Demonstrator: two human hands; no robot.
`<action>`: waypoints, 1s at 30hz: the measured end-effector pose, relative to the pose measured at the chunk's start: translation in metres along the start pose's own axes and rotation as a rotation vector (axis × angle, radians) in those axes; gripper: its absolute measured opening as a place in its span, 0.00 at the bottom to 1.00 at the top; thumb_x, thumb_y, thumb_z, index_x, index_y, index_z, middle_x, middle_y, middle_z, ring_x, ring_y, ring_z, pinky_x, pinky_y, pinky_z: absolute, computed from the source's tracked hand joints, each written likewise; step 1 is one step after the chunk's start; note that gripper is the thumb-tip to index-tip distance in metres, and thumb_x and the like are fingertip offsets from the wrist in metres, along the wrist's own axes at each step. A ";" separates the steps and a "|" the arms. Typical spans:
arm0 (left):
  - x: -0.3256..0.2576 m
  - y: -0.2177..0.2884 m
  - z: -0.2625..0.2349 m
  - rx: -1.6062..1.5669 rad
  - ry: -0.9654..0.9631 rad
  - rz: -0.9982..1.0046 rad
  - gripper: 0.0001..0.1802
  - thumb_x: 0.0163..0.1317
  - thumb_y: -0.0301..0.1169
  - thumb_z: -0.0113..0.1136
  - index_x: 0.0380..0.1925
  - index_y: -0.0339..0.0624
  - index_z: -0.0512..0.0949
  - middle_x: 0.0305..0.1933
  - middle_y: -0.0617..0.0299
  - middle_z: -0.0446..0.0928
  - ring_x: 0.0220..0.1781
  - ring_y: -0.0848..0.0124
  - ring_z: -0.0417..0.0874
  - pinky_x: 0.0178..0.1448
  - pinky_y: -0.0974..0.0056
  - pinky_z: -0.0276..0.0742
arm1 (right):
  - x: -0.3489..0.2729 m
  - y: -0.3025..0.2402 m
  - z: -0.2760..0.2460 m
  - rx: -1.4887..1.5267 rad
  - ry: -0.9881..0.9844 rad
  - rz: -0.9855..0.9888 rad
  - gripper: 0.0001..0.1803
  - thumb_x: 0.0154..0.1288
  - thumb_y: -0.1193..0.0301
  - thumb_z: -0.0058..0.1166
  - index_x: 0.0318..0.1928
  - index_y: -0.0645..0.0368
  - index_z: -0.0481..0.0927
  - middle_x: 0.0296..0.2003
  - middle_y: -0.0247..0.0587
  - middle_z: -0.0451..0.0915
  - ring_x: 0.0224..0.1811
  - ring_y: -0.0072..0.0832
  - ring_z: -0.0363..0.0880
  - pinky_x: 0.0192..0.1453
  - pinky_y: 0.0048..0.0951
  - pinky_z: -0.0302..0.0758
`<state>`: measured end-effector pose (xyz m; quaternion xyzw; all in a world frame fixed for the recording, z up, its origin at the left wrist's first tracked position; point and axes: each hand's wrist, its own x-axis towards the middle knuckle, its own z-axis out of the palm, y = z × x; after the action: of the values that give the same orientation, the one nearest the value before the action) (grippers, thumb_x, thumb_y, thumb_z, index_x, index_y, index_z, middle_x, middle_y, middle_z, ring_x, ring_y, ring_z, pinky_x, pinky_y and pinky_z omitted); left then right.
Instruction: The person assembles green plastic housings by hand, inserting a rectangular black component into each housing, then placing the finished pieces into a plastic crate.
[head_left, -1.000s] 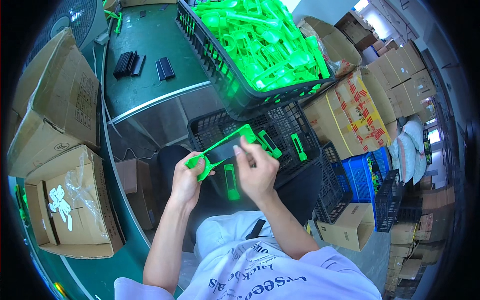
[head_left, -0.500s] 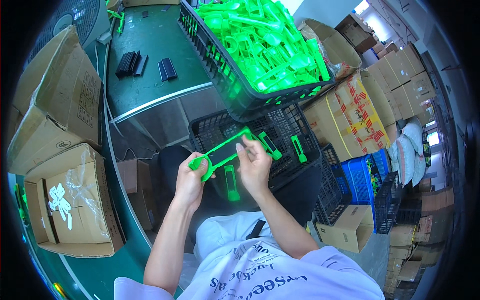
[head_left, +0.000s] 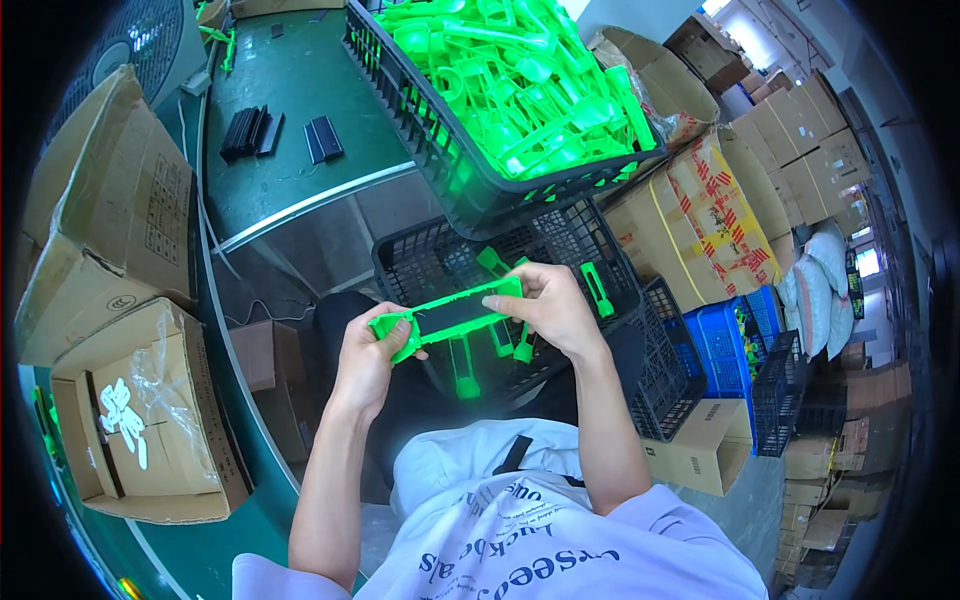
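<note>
My left hand (head_left: 369,350) grips the left end of a long bright green plastic frame (head_left: 462,327), its thumb pressed on the upper face. At the frame's other end my right hand (head_left: 553,306) pinches the corner between thumb and fingers. A flat dark strip (head_left: 455,311) appears to fill the frame's long middle opening. Frame and hands are above my lap and the near side of a black lattice crate (head_left: 405,262). Several similar green parts lie in or over that crate, including one at its right side (head_left: 597,290) and one below the frame (head_left: 465,372).
A black crate (head_left: 420,125) heaped with green plastic parts (head_left: 520,85) stands ahead. Dark strips (head_left: 250,133) lie on the green table (head_left: 290,85). Left is an open carton (head_left: 190,490) with white pieces (head_left: 122,412). Blue crates (head_left: 718,345) and cartons (head_left: 700,445) stand right.
My right hand has moved right and now pinches the frame's far right corner. The frame has turned nearer to level, showing more of its dark middle. My left hand keeps its grip.
</note>
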<state>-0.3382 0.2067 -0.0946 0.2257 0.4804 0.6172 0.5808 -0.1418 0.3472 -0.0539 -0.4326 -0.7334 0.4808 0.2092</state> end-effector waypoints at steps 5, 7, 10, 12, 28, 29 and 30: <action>-0.004 0.012 0.010 0.002 -0.013 -0.101 0.05 0.65 0.24 0.59 0.39 0.33 0.77 0.33 0.57 0.79 0.34 0.71 0.82 0.32 0.67 0.82 | 0.000 -0.002 -0.009 -0.073 -0.083 0.096 0.13 0.55 0.68 0.72 0.27 0.61 0.80 0.17 0.28 0.76 0.16 0.11 0.69 0.18 0.18 0.64; -0.004 0.012 0.013 0.020 0.029 -0.115 0.06 0.62 0.23 0.62 0.38 0.33 0.77 0.32 0.58 0.79 0.31 0.72 0.82 0.30 0.68 0.81 | -0.001 -0.004 -0.008 -0.137 -0.074 0.080 0.13 0.54 0.68 0.73 0.27 0.62 0.81 0.17 0.29 0.76 0.15 0.12 0.69 0.17 0.19 0.64; -0.002 0.006 0.006 0.056 0.108 -0.133 0.08 0.58 0.23 0.66 0.36 0.34 0.77 0.30 0.59 0.78 0.27 0.74 0.81 0.28 0.69 0.81 | -0.003 -0.011 0.000 -0.047 -0.097 0.118 0.14 0.54 0.67 0.73 0.26 0.62 0.81 0.16 0.30 0.77 0.15 0.12 0.70 0.17 0.20 0.65; -0.002 0.004 0.004 0.073 0.134 -0.141 0.09 0.57 0.23 0.68 0.36 0.34 0.77 0.29 0.60 0.78 0.26 0.74 0.80 0.28 0.69 0.81 | -0.005 -0.019 0.000 -0.062 -0.103 0.131 0.15 0.53 0.67 0.74 0.24 0.62 0.81 0.16 0.31 0.76 0.15 0.12 0.69 0.18 0.20 0.65; -0.008 0.004 0.017 0.106 0.247 -0.098 0.08 0.54 0.23 0.71 0.24 0.37 0.77 0.21 0.62 0.76 0.17 0.76 0.76 0.19 0.72 0.69 | -0.018 -0.034 0.008 -0.279 -0.010 -0.062 0.23 0.48 0.60 0.75 0.30 0.66 0.78 0.24 0.53 0.80 0.30 0.44 0.82 0.36 0.40 0.74; -0.008 0.004 0.019 0.074 0.248 -0.107 0.09 0.54 0.23 0.70 0.24 0.38 0.77 0.20 0.62 0.76 0.15 0.77 0.74 0.17 0.73 0.66 | -0.024 -0.042 0.011 -0.289 -0.060 -0.098 0.27 0.50 0.62 0.73 0.43 0.65 0.75 0.32 0.58 0.81 0.40 0.53 0.81 0.43 0.44 0.75; -0.009 0.005 0.018 0.071 0.238 -0.105 0.09 0.54 0.23 0.70 0.24 0.38 0.77 0.20 0.62 0.76 0.15 0.77 0.74 0.17 0.73 0.66 | -0.029 -0.047 0.012 -0.280 -0.083 -0.126 0.29 0.49 0.63 0.73 0.45 0.64 0.72 0.33 0.57 0.80 0.40 0.53 0.82 0.43 0.44 0.75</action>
<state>-0.3237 0.2046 -0.0802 0.1457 0.5788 0.5909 0.5427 -0.1554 0.3094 -0.0141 -0.3905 -0.8270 0.3772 0.1459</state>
